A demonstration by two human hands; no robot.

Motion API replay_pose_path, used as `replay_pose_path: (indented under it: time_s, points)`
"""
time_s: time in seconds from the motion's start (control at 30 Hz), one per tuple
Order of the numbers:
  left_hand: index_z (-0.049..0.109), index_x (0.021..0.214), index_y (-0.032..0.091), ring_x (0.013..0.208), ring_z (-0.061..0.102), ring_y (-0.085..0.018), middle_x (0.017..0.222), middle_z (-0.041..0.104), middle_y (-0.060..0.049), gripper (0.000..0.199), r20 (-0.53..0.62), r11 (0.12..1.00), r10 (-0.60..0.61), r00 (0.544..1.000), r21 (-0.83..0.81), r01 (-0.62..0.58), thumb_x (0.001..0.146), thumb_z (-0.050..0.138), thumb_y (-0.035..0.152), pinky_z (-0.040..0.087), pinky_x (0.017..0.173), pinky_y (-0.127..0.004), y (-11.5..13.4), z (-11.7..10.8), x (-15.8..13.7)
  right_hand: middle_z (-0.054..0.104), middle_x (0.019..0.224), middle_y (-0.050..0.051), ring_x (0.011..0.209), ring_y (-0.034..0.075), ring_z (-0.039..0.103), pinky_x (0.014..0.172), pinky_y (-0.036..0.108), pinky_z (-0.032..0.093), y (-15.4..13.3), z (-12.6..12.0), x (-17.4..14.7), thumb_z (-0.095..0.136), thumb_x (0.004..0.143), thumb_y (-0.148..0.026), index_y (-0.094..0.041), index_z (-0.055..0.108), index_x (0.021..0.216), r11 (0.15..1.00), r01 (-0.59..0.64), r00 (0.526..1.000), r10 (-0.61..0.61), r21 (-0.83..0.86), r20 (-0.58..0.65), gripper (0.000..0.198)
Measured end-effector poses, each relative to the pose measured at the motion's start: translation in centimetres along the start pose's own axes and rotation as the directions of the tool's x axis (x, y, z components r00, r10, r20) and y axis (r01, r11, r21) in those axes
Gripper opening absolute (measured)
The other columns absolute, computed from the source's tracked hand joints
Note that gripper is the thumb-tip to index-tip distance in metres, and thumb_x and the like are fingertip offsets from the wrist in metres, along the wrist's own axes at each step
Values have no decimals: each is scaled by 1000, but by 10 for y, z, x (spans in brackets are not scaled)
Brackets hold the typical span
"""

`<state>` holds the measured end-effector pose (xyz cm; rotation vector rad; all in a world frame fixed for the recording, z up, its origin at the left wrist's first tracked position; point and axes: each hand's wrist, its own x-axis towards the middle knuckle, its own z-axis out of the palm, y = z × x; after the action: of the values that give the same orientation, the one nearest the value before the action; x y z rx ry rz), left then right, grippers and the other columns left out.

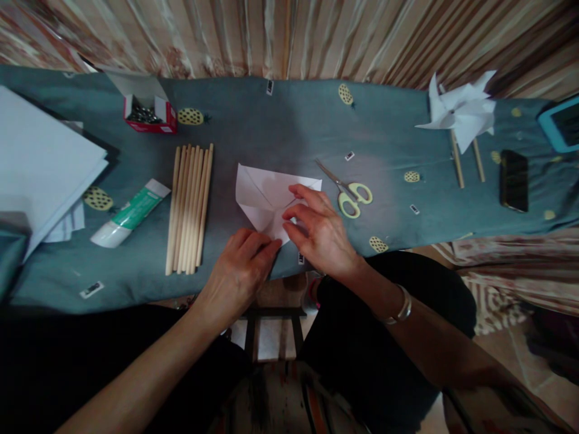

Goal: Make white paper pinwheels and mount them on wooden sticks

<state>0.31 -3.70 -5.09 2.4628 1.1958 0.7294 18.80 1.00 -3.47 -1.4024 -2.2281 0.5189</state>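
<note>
A white sheet of paper (pixel 257 187) with crease lines lies on the cloth in front of me, its near edges lifted and curled. My left hand (pixel 246 259) pinches the paper's near corner between thumb and fingers. Over the paper's right side is my right hand (pixel 319 229), fingers bent and slightly apart, the fingertips touching the sheet near its middle; whether they grip it I cannot make out. Just right of the paper lie scissors (pixel 348 191) with yellow-green handles. A row of wooden sticks (pixel 189 208) lies to the left.
Farther left are a green-and-white glue tube (pixel 131 214), a red box of metal pins (pixel 151 120) and stacked white paper (pixel 45 157). At right lie white paper pinwheels (pixel 465 111) on sticks, a black phone (pixel 514 181) and a blue-framed device (pixel 561 123). A curtain (pixel 253 36) hangs behind.
</note>
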Motion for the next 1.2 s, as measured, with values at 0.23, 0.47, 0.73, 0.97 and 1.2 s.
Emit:
replay_pose_path:
  time_s: [0.23, 0.47, 0.73, 0.97, 1.2]
  points:
    - [61, 114, 5, 88, 53, -23, 96, 63, -13, 26, -2, 1000, 13, 1000, 3, -13, 90, 55, 11, 54, 75, -37, 0, -1, 2, 52, 138, 9, 124, 28, 47, 102, 49, 46, 2, 5, -4, 49, 91, -17, -21, 70, 99, 993, 99, 995, -100, -67, -9, 23]
    - [62, 113, 7, 87, 54, -23, 95, 63, -11, 25, 1, 1000, 2, 1000, -1, -2, 91, 54, 13, 54, 74, -36, 1, -2, 2, 56, 134, 16, 121, 28, 49, 96, 43, 48, -1, 12, -11, 45, 93, -16, -12, 68, 106, 936, 203, 977, -214, -288, -5, 27]
    - [64, 108, 7, 85, 53, -22, 93, 64, -11, 21, 28, 1000, -7, 1000, 11, 6, 93, 51, 14, 54, 74, -37, 3, -4, 5, 53, 142, 15, 129, 27, 48, 98, 45, 44, -11, 23, -20, 37, 96, -12, -13, 59, 124, 939, 188, 982, -176, -286, 67, 35]
    - [64, 108, 8, 85, 53, -23, 93, 64, -11, 21, 17, 1000, 8, 1000, 26, -9, 93, 51, 13, 54, 73, -36, 2, -5, 6, 52, 143, 13, 131, 28, 46, 103, 49, 43, -11, 21, -21, 38, 94, -12, -15, 59, 125, 965, 144, 987, -126, -218, 96, 37]
    - [63, 108, 11, 85, 54, -22, 93, 65, -10, 20, -8, 998, 16, 1000, 53, -16, 91, 53, 13, 55, 74, -36, 1, -3, 4, 52, 140, 14, 129, 25, 46, 110, 47, 39, 9, -8, -5, 36, 89, -13, -12, 56, 129, 994, 20, 998, -27, -106, -65, 44]
